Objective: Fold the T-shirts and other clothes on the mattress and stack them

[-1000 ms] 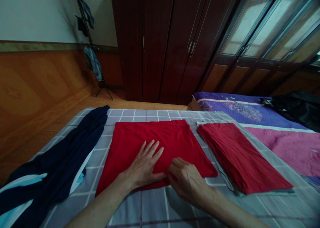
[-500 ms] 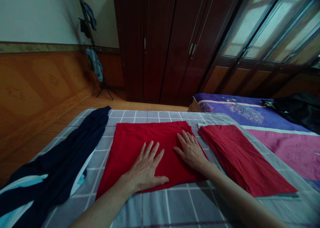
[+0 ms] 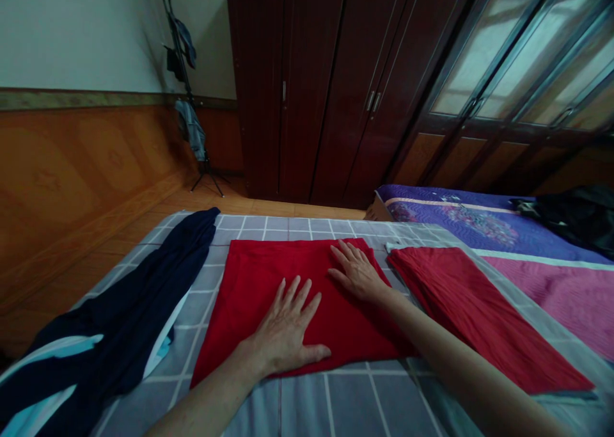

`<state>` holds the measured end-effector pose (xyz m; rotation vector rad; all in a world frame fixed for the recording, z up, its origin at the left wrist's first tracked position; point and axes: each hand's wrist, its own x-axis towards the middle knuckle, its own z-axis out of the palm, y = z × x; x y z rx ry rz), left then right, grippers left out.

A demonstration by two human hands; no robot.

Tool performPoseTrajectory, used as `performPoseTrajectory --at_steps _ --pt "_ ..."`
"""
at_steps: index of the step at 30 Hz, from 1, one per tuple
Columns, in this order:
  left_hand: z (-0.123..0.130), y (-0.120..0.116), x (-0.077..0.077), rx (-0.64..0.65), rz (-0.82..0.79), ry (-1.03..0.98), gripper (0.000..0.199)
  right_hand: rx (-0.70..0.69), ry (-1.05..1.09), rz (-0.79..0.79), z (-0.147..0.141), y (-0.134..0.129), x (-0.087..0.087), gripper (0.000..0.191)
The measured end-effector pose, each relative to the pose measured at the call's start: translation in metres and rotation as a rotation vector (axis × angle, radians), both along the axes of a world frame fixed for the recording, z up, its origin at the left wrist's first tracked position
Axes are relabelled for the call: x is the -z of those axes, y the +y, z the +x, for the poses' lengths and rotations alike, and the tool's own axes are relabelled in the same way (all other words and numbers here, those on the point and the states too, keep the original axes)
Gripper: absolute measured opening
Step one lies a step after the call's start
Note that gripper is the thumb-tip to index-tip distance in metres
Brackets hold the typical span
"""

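Note:
Spread before me on the bed is a folded red garment [image 3: 254, 283], flat and roughly rectangular; its exact kind does not show. My left hand [image 3: 290, 328] lies palm down on its near middle, fingers spread. Toward the far right corner of the same cloth rests my right hand [image 3: 355, 272], also flat with fingers apart. Neither hand grips anything. To the right lies a second folded red garment [image 3: 480, 309] on top of a greyish cloth whose edge peeks out. Dark navy clothing [image 3: 139, 315] with light blue and white stripes stretches along the left.
A grey checked sheet [image 3: 249, 398] covers the bed. Beyond its right side is a purple and pink bedspread [image 3: 460, 216] with a black bundle [image 3: 570, 222] on it. A dark wooden wardrobe [image 3: 307, 104] and a coat stand [image 3: 185, 72] stand at the back.
My right hand has slid slightly toward the far edge of the red garment. My left hand stays about where it was on the cloth. The view has shifted a little.

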<state>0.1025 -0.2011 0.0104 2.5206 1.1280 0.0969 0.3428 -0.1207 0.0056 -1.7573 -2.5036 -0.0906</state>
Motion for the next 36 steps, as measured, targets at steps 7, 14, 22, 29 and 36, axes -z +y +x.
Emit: performPoseTrajectory --at_steps 7,14,22,29,36 --pt "-0.001 0.002 0.000 0.011 -0.023 -0.039 0.091 0.256 -0.044 0.089 0.015 0.000 0.003 0.061" --pt "-0.002 0.003 0.006 0.013 -0.003 -0.085 0.093 0.072 0.045 0.010 -0.045 -0.016 0.007 0.056" --pt "0.000 0.002 0.001 -0.019 0.013 -0.013 0.086 0.068 0.089 0.034 -0.051 -0.019 0.015 0.055" --pt "-0.001 0.019 -0.004 -0.091 0.025 0.047 0.080 -0.038 0.103 0.050 -0.049 -0.021 0.014 0.051" --pt "-0.023 0.067 0.000 -0.303 0.167 0.123 0.062 -0.030 0.123 0.029 -0.048 -0.020 0.016 0.053"
